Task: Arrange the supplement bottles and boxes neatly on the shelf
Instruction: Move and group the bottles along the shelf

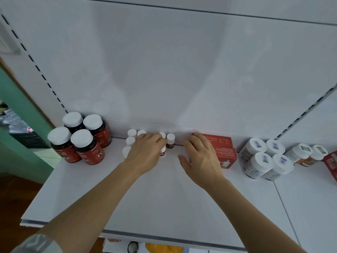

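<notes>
shelf (pixel 164 198): white, flat, w/ white back panel (pixel 164 61) behind
L hand (pixel 145 152): palm down over the cluster of small bottles (pixel 131 137), fingers curled round one small dark bottle (pixel 162 152) w/ white cap, gripping it
small bottles: white caps, grouped near back of shelf, center-left; some hidden under L hand, count can't tell
lone small bottle (pixel 170 141): upright, just R of L fingertips, between the 2 hands, at back edge
R hand (pixel 200 157): fingers straight & relaxed, resting against L side of red boxes (pixel 225 151), not clasping anything
red boxes: 2, one behind the other, lying at back, R of center
big red bottles (pixel 80 141): 4, white lids, tight 2x2 block at far L
white jars (pixel 264 159): 4, 2x2 block R of boxes, well apart from hands
far R: 2 more bottles (pixel 308 154) w/ white lids, then a red box (pixel 331 163) cut off by frame edge
</notes>
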Available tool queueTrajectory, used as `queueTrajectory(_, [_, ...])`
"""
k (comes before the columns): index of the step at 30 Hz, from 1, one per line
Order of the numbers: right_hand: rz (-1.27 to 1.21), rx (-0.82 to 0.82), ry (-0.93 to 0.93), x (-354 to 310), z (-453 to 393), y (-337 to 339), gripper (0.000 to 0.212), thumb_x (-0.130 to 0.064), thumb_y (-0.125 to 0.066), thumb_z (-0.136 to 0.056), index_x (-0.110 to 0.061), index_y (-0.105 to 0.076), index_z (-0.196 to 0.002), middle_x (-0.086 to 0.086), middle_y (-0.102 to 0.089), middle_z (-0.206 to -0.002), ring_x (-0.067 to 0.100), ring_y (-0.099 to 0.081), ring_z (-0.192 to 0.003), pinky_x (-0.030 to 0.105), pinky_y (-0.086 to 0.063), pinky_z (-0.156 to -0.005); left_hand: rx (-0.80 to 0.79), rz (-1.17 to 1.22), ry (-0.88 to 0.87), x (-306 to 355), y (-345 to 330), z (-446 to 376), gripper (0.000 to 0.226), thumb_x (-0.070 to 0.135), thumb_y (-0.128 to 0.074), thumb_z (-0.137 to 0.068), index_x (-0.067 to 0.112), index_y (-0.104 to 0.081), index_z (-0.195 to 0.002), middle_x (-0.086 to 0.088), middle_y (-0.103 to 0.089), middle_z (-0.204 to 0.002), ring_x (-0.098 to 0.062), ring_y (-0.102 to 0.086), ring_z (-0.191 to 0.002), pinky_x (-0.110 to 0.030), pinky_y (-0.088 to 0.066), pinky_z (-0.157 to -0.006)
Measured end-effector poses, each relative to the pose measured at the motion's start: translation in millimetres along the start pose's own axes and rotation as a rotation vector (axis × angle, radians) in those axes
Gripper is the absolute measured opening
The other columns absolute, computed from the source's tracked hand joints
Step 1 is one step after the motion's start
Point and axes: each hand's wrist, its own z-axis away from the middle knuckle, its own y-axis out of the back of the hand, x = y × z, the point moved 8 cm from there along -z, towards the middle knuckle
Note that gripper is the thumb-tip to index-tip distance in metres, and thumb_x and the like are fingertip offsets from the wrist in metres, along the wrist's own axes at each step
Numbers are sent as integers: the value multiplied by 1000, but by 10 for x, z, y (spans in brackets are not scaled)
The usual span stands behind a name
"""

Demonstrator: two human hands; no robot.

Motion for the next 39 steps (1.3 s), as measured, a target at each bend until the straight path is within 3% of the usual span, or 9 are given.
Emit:
queueTrajectory(15, [54,-30,-27,28,11,30,40,-31,-64,-88,-8,-60,-121,12,-56,-132,36,-38,-137,52,-38,-107,7,-13,37,-81,-26,7,21,-1,-60,-72,17,-56,-81,1,-53,-86,-25,-52,-76,-38,-39,-70])
queueTrajectory(21, [132,-50,-108,-13,76,217,53,-36,-59,-89,-11,-52,-135,13,-50,-142,35,-33,-141,52,-34,-112,89,51,39,46,172,1,17,17,-54,-84,14,-62,-98,0,-60,-100,-26,-57,-95,-40,-44,-84])
queueTrajectory(26, [173,-77,-210,59,295,372,59,-46,-44,-92,-9,-51,-137,15,-47,-146,35,-33,-142,51,-33,-113,129,95,5,372,258,-36,29,26,-56,-88,8,-63,-109,-6,-62,-116,-28,-56,-115,-40,-45,-96])
queueTrajectory(30, [236,-82,-293,212,603,574,65,-51,-41,-93,-8,-47,-141,17,-45,-147,35,-34,-141,51,-32,-114,57,56,-3,737,271,-102,54,43,-39,-94,6,-57,-128,-12,-56,-136,-29,-47,-131,-45,-40,-109])
queueTrajectory(36, [298,-99,-419,632,1150,1017,73,-57,-30,-92,-9,-36,-147,16,-37,-153,34,-27,-145,50,-29,-116,41,50,-59,1496,290,-209,58,44,-49,-95,6,-48,-139,-12,-44,-148,-29,-33,-142,-46,-29,-116])
queueTrajectory(39, [324,-104,-473,900,1485,1273,74,-58,-27,-93,-10,-35,-149,15,-32,-156,33,-23,-147,48,-26,-117,40,51,-104,1988,298,-308,58,43,-46,-94,6,-49,-138,-12,-46,-147,-29,-36,-140,-44,-29,-115])
